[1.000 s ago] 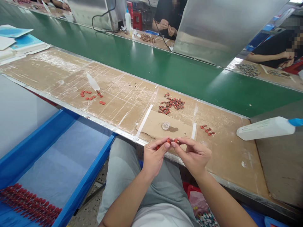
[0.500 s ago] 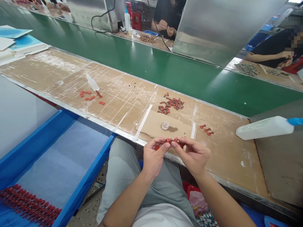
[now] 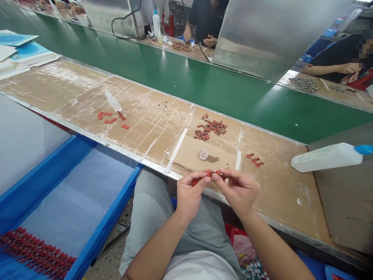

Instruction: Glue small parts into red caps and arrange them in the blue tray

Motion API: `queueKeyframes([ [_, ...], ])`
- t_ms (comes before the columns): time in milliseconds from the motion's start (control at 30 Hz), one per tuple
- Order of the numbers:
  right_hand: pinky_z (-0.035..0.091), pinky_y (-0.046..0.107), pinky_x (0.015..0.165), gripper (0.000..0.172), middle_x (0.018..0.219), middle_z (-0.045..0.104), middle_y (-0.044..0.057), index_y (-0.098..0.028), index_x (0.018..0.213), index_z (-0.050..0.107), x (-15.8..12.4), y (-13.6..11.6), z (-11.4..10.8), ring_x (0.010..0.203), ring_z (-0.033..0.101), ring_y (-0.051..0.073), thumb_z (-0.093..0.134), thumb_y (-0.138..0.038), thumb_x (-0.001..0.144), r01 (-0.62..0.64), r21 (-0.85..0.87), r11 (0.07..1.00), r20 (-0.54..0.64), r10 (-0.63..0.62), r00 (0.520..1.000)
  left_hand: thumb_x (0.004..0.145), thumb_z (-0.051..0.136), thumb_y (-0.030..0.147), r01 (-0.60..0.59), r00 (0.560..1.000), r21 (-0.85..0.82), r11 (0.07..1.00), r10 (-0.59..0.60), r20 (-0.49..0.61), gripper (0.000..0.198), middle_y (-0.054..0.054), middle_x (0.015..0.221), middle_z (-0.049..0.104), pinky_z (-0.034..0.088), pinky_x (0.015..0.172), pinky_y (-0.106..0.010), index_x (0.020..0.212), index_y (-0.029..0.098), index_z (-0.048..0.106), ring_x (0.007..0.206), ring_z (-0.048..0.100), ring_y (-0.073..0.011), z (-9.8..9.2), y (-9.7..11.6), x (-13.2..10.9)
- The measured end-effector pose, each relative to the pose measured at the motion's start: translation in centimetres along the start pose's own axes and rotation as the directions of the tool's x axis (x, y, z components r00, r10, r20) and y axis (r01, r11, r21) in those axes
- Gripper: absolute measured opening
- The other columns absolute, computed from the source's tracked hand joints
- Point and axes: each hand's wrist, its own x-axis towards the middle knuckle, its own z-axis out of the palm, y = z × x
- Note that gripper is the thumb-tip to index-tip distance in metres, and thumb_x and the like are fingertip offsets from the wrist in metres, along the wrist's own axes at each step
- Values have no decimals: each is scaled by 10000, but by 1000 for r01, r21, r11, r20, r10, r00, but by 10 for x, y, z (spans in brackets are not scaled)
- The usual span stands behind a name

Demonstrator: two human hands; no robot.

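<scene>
Head view: I see both hands meeting at lower center, above the near edge of the brown tabletop (image 3: 140,101).
Left hand (image 3: 188,196): thumb and fingers pinched on a small red piece (image 3: 209,174).
Right hand (image 3: 241,190): thumb and fingertips together on the piece's right end.
Cardboard mat (image 3: 185,153): center, just beyond the hands; small cup (image 3: 204,154) on it.
Red pile (image 3: 215,127): above the mat, short of the green strip (image 3: 163,66).
Right side: three pieces (image 3: 255,160), then a stretch of tabletop before the blue-capped bottle (image 3: 326,158) and metal wall (image 3: 346,202).
Lower left: blue tray (image 3: 106,227), rim near the tabletop's edge.
</scene>
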Motion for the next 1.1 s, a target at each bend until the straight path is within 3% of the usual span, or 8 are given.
queueKeyframes([
  [367,607,263,554,168,755,758,32,-212,821,734,-1,-7,5,576,689,146,835,-226,687,-137,18,990,-79,138,987,724,801,185,-74,997,83,994,74,9,102,-52,963,763,530,961,-373,818,219,779,971,700,-203,-3,-4,-2],
  [733,635,273,616,193,790,763,44,-212,865,739,-5,-6,3,644,721,163,831,-223,696,-164,68,984,-64,168,984,709,817,216,-79,996,82,993,81,-23,159,-55,939,772,561,906,-342,864,218,778,932,711,-196,2,-5,-5],
  [1100,647,271,627,197,805,769,42,-214,872,740,-3,-8,0,666,735,170,829,-216,697,-180,97,979,-57,186,981,729,795,166,-131,991,83,988,129,36,147,-45,977,762,564,904,-333,854,244,786,959,701,-189,2,-6,-5],
])
